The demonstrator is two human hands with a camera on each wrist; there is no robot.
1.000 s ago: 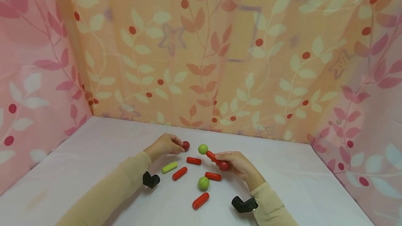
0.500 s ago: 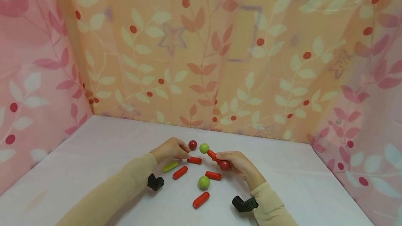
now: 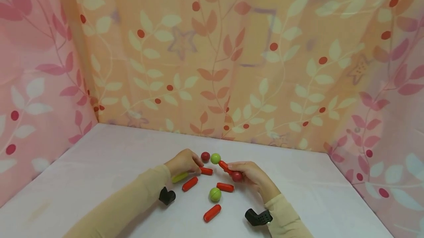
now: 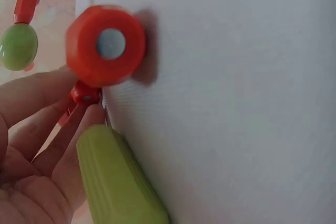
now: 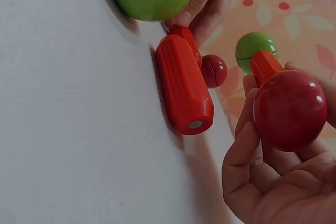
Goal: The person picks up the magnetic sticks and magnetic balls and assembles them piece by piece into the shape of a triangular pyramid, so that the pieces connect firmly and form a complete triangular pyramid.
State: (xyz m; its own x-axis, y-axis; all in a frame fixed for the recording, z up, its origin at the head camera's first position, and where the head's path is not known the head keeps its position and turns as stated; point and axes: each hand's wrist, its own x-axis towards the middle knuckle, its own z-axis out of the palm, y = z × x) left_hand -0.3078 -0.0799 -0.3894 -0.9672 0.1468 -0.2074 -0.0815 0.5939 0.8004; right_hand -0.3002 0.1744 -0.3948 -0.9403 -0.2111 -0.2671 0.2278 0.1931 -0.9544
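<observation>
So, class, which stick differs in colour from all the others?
The yellow-green stick beside the left hand; the other sticks in view are red.

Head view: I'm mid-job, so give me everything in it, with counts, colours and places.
Held rod: 1, red, in the right hand
Held green ball: 1, green, far end of held rod
Held red ball: 1, red, near end of held rod
Pinched rod: 1, red, at the left hand
Loose red ball: 1, red, beyond pinched rod
Loose green ball: 1, green, on table
Other red rods: 3, red, on table
Yellow-green rod: 1, yellow-green, by left hand
Table: 1, white, under everything
Backdrop: 1, orange and pink floral, around table
Wrist devices: 2, black, at wrists
Sleeves: 2, beige, on arms
Hands: 2, bare, above table
</observation>
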